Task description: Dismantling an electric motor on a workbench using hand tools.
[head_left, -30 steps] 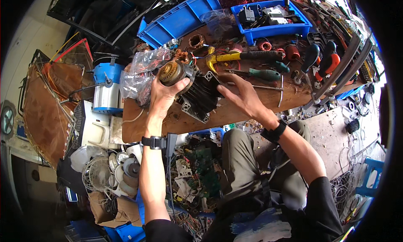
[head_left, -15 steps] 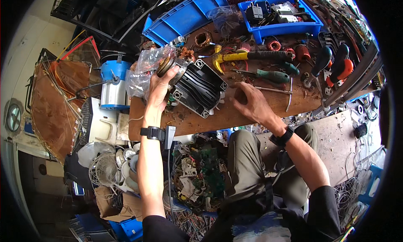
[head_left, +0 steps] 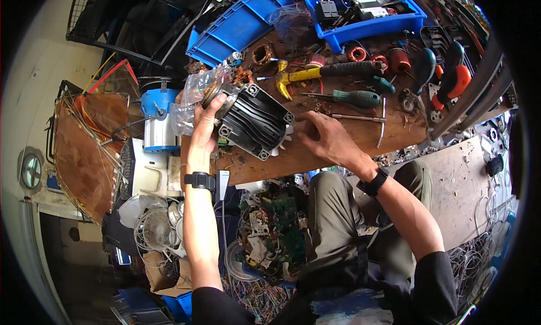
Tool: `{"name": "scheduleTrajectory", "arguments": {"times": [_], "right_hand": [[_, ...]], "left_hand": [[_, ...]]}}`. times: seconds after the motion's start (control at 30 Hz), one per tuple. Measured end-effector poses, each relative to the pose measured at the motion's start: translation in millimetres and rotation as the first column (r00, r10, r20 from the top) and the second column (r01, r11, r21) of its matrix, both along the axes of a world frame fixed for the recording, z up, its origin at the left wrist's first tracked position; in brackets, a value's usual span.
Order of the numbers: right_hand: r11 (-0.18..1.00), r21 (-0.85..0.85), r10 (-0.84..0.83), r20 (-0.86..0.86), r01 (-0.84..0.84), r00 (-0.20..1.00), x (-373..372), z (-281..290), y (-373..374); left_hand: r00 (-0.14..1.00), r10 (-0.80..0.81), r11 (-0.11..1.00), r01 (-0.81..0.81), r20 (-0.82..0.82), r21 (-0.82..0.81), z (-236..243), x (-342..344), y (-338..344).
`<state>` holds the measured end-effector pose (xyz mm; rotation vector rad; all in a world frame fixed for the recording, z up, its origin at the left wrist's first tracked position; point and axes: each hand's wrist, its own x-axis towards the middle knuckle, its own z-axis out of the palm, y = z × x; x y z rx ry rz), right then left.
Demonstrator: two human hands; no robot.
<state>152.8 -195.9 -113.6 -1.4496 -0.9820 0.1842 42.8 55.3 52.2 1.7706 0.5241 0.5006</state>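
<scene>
My left hand (head_left: 204, 125) is closed round the metal end of an electric motor (head_left: 255, 122). The motor has a black ribbed housing with metal corner pieces, and pale fan blades show at its lower right. It is held tilted above the near left part of the wooden bench (head_left: 315, 150). To its right hovers my right hand (head_left: 332, 140), its fingers bent, thumb and forefinger apart, with nothing seen in them. Just beyond that hand lie a T-handled wrench (head_left: 360, 118), a green-handled screwdriver (head_left: 355, 98) and a yellow claw hammer (head_left: 307, 75) with a black grip.
Copper coils (head_left: 356, 53) lie behind the hammer. A blue bin (head_left: 366, 32) of parts stands at the back, beside another blue crate (head_left: 236, 26). Orange-and-black handled tools (head_left: 453, 88) lie right. Below the bench edge is a heap of circuit boards (head_left: 276, 229).
The motor has turned slightly in my left hand, showing more of its ribbed side. My right hand stays beside it, fingers still bent. The whole view has shifted a little.
</scene>
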Motion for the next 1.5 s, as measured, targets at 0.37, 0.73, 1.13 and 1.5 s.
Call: {"name": "scheduleTrajectory", "arguments": {"times": [0.37, 0.73, 1.13, 1.5], "right_hand": [[0.998, 0.058, -0.024, 0.053, 0.021, 0.998, 2, -9, 3], [0.996, 0.079, -0.046, 0.067, 0.041, 0.997, 2, -11, 5], [0.998, 0.054, -0.027, 0.039, 0.024, 0.999, 2, -7, 1], [0.999, 0.043, -0.034, 0.021, 0.033, 0.999, 3, -8, -3]], "left_hand": [[0.99, 0.007, 0.997, 0.003, -0.137, 0.075, 2, 0, 3], [0.998, 0.056, 0.997, -0.055, -0.034, 0.047, -4, -3, 15], [0.995, 0.037, 0.998, -0.032, -0.089, 0.057, -5, -9, 9], [0.999, 0.034, 0.996, -0.036, 0.025, 0.083, -6, -9, -8]]}}
